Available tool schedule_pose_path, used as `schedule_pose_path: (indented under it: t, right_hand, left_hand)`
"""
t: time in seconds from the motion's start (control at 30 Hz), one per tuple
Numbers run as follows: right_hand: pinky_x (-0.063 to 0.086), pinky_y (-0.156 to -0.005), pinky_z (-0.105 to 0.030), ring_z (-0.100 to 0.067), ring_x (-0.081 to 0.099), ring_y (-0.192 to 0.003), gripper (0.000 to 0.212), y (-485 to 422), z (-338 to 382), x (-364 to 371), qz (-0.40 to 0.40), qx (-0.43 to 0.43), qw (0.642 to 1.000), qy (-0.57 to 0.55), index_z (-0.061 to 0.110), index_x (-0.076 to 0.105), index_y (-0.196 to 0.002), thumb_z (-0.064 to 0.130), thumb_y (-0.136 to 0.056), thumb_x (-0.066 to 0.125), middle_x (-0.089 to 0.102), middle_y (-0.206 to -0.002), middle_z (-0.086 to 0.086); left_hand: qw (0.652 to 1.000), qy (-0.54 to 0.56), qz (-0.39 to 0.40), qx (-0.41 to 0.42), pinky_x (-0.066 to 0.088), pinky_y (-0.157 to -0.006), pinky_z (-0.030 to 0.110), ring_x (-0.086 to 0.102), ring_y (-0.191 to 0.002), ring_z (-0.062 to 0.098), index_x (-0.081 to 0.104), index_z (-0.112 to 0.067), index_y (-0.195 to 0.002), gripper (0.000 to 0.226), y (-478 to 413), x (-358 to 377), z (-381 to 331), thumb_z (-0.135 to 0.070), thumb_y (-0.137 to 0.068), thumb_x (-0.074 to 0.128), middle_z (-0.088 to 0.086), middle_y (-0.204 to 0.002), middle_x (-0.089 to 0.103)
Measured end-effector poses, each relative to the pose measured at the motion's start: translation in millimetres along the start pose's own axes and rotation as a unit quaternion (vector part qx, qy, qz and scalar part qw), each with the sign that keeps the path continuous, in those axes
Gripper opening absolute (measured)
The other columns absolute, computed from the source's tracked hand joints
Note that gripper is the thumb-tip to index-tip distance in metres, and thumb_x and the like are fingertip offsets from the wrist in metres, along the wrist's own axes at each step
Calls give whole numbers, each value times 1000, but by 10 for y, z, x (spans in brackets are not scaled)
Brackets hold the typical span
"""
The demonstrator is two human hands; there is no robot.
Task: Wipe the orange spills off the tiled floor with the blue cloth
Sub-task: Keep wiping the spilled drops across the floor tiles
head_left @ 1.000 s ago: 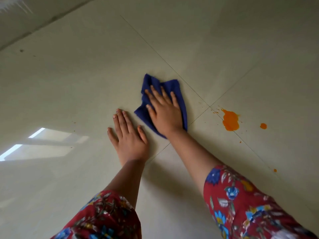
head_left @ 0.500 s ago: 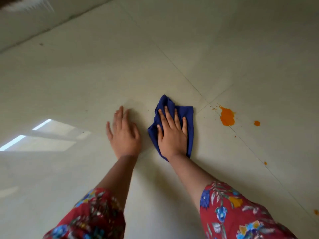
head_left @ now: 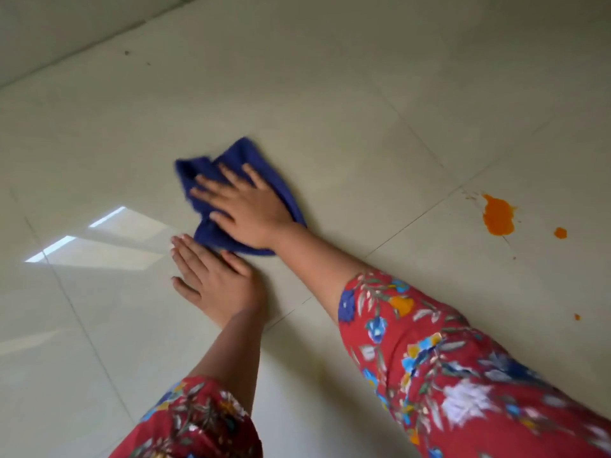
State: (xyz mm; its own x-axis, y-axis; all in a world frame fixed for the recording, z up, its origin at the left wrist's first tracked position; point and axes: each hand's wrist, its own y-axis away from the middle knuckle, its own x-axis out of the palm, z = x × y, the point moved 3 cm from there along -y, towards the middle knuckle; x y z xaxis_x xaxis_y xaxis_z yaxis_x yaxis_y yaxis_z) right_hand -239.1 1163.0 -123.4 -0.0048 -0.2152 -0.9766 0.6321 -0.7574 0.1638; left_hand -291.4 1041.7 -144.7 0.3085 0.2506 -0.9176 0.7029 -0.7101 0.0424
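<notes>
Right grip (head_left: 246,211): flat, fingers spread, pressing the blue cloth (head_left: 246,157), not clutching it.
Left grip (head_left: 215,282): flat on the tiled floor (head_left: 363,110), holding nothing.
Handling: soft, light and quick to bunch, so we'd press its middle.
Orange spills (head_left: 498,214): well apart, toward the floor's right.
Change: we see the cloth swept left, farther from the spills.
</notes>
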Motion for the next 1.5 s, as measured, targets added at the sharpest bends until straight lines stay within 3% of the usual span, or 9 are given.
schedule_pose_path:
  t: [0.13,0.33,0.5,0.63,0.77,0.97,1.13,1.27,1.5]
  right_hand:
    - [12,-118,-40,-12,21,-147,49,513,-88,162,19,-181,983,-16,40,36,-147,40,-98,35,32,-156,15]
    - [10,-119,-48,-15,16,-149,50,206,-402,13,-33,-17,999,-28,42,32,-148,42,-99,37,26,-157,20]
    - [11,-117,-43,-14,23,-147,47,755,-218,166,-23,-142,989,-31,42,38,-145,43,-98,37,32,-155,17]
    - [13,-115,-42,-17,29,-145,49,1306,-1074,165,-69,54,996,-26,38,37,-146,44,-97,34,35,-154,14]
    - [19,-118,-44,-18,35,-142,50,1822,-1226,200,-132,264,953,-63,32,37,-148,41,-99,35,38,-153,11]
    - [22,-118,-42,-16,37,-141,48,2539,-807,380,-138,276,949,-68,31,39,-147,39,-100,36,39,-152,11]
    - [20,-118,-42,-16,34,-142,50,2512,-852,354,-128,287,948,-52,32,37,-148,40,-99,34,38,-153,12]
    - [18,-118,-41,-16,32,-143,50,2382,-1162,293,-131,330,932,-65,31,36,-149,41,-100,30,37,-154,12]
    - [17,-119,-40,-16,32,-143,58,2136,-2016,132,-115,355,926,-57,29,34,-150,44,-97,17,35,-155,9]
  left_hand:
    - [1000,22,-9,-13,8,-118,40,13,-149,30,15,2,-151,72,-29,-29,40,-25,-87,34,18,-160,15]
    - [1000,5,19,-24,4,-120,41,5,-150,27,9,0,-153,77,-18,-66,17,-19,-81,31,15,-162,8]
    - [997,-15,58,55,-3,-118,45,6,-150,21,12,-12,-154,79,1,-80,-62,-27,-80,31,4,-163,7]
    - [987,-20,70,143,0,-118,49,10,-150,17,24,-22,-153,64,33,-90,-145,-31,-89,28,-5,-163,14]
    - [984,-11,78,161,4,-119,49,8,-150,16,31,-25,-149,56,32,-100,-117,-34,-94,30,-6,-162,15]
    - [974,-13,89,210,3,-118,46,12,-149,17,39,-25,-144,53,54,-100,-181,-35,-92,34,-4,-161,22]
    - [898,-2,144,415,16,-116,41,34,-142,20,49,-17,-139,54,526,37,-618,-25,-88,35,2,-152,41]
    - [884,25,220,412,17,-117,40,27,-146,19,40,-18,-147,61,1035,308,-1139,-30,-87,32,1,-156,34]
    - [886,-15,202,416,7,-121,39,7,-149,9,22,-26,-154,62,1104,416,-1177,-34,-94,33,-9,-162,15]
